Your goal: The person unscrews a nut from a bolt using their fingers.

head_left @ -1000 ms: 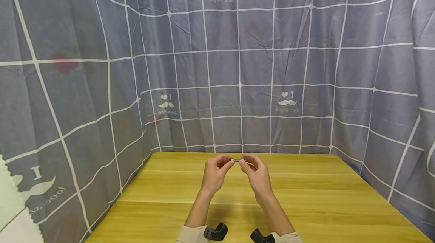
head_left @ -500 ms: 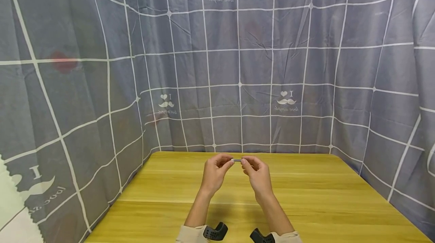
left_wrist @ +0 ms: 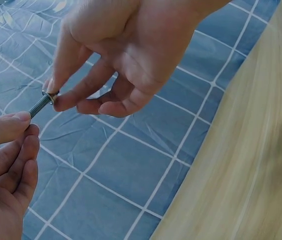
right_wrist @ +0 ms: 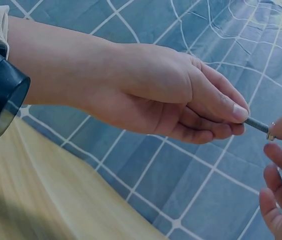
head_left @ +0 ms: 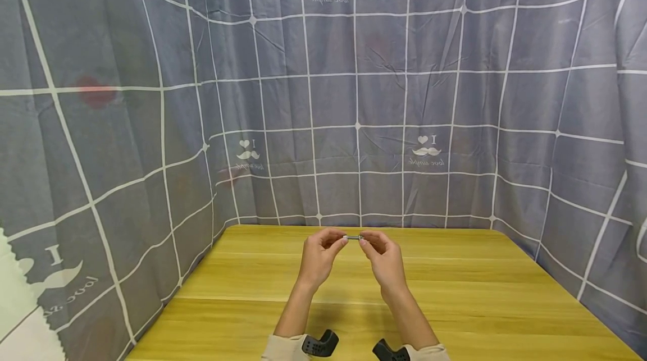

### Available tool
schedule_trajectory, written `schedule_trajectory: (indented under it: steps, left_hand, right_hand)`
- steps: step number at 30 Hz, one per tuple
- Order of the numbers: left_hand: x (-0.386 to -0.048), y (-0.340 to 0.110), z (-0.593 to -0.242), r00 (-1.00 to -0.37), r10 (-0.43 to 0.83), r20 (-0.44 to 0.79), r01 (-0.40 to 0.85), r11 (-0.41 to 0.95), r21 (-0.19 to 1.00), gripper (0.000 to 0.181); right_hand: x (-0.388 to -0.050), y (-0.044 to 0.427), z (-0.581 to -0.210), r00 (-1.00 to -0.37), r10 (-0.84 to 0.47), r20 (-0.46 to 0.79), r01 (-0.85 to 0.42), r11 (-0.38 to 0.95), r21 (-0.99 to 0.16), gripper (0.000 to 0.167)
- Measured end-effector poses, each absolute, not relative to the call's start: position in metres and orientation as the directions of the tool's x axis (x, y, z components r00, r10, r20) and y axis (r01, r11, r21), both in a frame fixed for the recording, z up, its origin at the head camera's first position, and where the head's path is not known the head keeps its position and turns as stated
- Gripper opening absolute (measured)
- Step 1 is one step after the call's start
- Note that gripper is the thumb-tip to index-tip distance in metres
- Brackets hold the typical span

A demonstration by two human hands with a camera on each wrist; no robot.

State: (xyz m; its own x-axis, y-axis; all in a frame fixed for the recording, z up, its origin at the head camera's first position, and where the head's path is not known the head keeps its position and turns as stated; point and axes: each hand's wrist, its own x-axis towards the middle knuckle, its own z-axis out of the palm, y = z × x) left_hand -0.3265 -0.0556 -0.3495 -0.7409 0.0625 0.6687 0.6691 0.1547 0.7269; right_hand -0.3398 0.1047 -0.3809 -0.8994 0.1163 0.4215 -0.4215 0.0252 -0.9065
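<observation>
Just above the table's far part, a threaded metal bolt [head_left: 352,237] is held level between the two hands. My left hand [head_left: 317,260] pinches one end of it between thumb and fingertips, which hide that end. At the other end sits a small, brassy, ring-like nut [left_wrist: 50,96], also seen beside the fingertips in the right wrist view. My right hand [head_left: 385,263] pinches this nut between thumb and index finger; its other fingers are loosely bent, as the left wrist view shows. A short stretch of bare thread shows between the hands.
The wooden table [head_left: 242,282] spreads beneath both forearms. A grey curtain [head_left: 384,97] with white grid lines hangs behind it and at both sides. Black wrist devices [head_left: 320,344] sit at the light sleeves. A pale scalloped cloth edge [head_left: 25,316] shows at lower left.
The right thumb and fingertips have shifted slightly about the end of the bolt, and a bit of metal shows there now. The left hand has kept its place and grip.
</observation>
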Motion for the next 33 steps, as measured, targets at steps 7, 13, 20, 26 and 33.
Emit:
schedule_trajectory:
  steps: [7, 13, 20, 26, 33]
  left_hand:
    - [-0.3263, -0.0552, -0.3495, -0.736, 0.061, 0.674, 0.673, 0.166, 0.721, 0.009]
    - [-0.3267, -0.0552, -0.35, -0.742, 0.062, 0.668, 0.668, 0.164, 0.726, 0.009]
    - [-0.327, -0.0554, -0.3499, -0.741, 0.065, 0.669, 0.669, 0.167, 0.724, 0.009]
    - [-0.3269, -0.056, -0.3504, -0.739, 0.065, 0.67, 0.67, 0.175, 0.721, 0.009]
    - [-0.3275, -0.0564, -0.3493, -0.736, 0.054, 0.675, 0.672, 0.185, 0.717, 0.008]
  right_hand:
    - [-0.3387, 0.1044, -0.3804, -0.896, 0.108, 0.431, -0.43, 0.034, -0.902, 0.026]
    - [-0.3385, 0.1044, -0.3811, -0.896, 0.089, 0.436, -0.435, 0.027, -0.9, 0.032]
    - [-0.3395, 0.1052, -0.3812, -0.897, 0.093, 0.433, -0.433, 0.026, -0.901, 0.024]
    - [-0.3408, 0.1048, -0.3825, -0.894, 0.109, 0.434, -0.433, 0.031, -0.901, 0.031]
    - [-0.341, 0.1047, -0.3823, -0.892, 0.099, 0.441, -0.439, 0.04, -0.898, 0.027]
